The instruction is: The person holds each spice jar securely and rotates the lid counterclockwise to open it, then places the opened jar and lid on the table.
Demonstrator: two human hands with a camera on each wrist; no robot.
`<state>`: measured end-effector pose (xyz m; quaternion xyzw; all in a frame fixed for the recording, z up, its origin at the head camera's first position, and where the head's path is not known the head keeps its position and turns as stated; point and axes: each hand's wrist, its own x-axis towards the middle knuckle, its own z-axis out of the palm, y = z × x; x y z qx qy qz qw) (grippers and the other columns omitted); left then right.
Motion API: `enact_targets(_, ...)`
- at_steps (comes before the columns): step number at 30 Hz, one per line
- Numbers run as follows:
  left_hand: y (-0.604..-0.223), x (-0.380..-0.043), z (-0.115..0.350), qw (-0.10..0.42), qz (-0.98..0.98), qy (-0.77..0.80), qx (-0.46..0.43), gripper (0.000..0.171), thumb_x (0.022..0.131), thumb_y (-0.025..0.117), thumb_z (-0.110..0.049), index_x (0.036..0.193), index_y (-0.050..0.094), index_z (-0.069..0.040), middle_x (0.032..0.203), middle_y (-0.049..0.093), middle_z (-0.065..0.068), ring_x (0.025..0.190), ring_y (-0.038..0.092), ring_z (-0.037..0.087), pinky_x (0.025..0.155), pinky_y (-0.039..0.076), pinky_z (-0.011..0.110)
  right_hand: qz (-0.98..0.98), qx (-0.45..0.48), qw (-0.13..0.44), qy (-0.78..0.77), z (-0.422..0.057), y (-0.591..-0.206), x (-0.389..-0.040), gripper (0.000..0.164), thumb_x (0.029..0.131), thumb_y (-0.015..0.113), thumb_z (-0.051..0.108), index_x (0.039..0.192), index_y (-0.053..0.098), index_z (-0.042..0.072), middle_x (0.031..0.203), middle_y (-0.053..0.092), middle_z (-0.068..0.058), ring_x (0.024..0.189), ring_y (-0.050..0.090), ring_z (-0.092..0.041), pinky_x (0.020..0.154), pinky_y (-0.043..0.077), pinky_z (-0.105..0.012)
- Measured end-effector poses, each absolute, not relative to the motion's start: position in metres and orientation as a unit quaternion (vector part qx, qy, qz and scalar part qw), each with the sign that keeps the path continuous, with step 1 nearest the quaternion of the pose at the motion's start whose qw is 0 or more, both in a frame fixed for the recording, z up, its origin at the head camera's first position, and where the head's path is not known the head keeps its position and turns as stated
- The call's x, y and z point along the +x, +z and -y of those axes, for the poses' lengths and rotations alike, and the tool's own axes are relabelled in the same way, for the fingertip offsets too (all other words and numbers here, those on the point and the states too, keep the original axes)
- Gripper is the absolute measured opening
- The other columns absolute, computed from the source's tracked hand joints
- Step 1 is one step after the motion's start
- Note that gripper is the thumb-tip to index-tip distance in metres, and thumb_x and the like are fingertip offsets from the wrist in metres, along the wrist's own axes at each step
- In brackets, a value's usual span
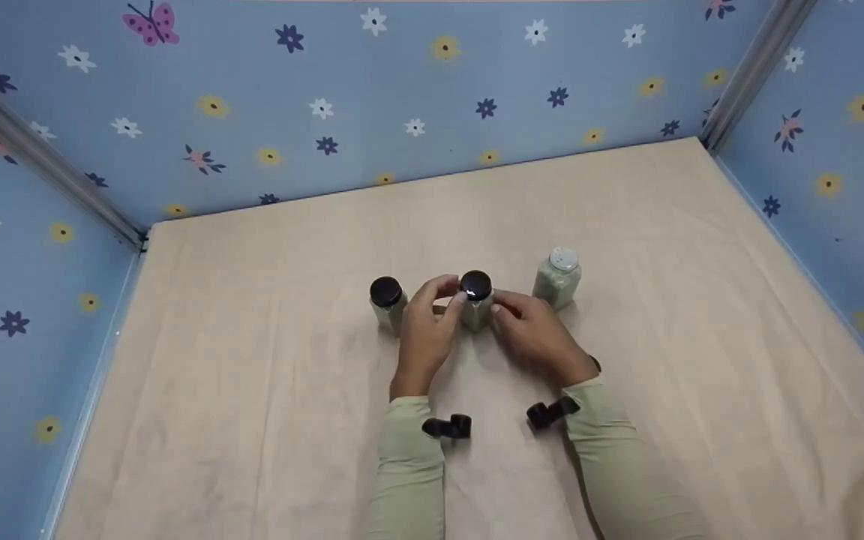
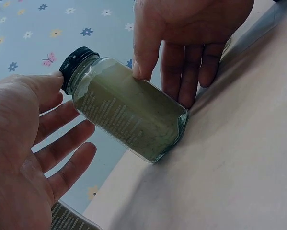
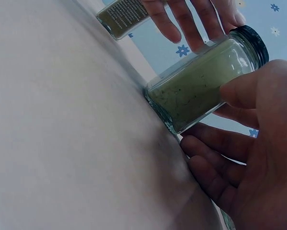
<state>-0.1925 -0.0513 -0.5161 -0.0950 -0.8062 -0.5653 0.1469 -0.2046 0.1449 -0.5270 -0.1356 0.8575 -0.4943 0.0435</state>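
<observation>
Jar (image 1: 477,312) upright, black lid (image 1: 475,285) on, fingers (image 3: 239,91) touching

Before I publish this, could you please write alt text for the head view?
A person's left hand holds the black lid of an upright glass jar while the right hand holds its body. A second black-lidded jar stands to the left, a third jar with a pale, holed top to the right, on beige cloth before flowered blue walls.
</observation>
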Motion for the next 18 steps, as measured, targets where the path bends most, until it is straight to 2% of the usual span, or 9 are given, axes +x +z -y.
enact_targets(9, -0.5145, -0.1918, 0.0500, 0.132, 0.806, -0.568, -0.102, 0.039, 0.099, 0.065, -0.022, 0.134, 0.061, -0.007, 0.117, 0.066, 0.004, 0.111, 0.061, 0.014, 0.086, 0.054, 0.029, -0.860, -0.138, 0.041, -0.491, -0.1446, -0.5270, -0.2055, 0.034, 0.103, 0.053, 0.025, 0.133, 0.066, 0.020, 0.130, 0.065, 0.003, 0.125, 0.055, -0.015, 0.108, 0.040, -0.037)
enact_targets(18, -0.5146, -0.1899, 0.0480, 0.104, 0.822, -0.549, -0.108, 0.048, 0.101, 0.062, -0.029, 0.146, 0.054, -0.013, 0.121, 0.061, 0.001, 0.114, 0.058, 0.011, 0.090, 0.052, 0.024, -0.866, -0.153, 0.036, -0.475, -0.1449, -0.5271, -0.2057, 0.034, 0.104, 0.052, 0.023, 0.134, 0.065, 0.016, 0.129, 0.066, 0.000, 0.124, 0.056, -0.016, 0.107, 0.042, -0.037)
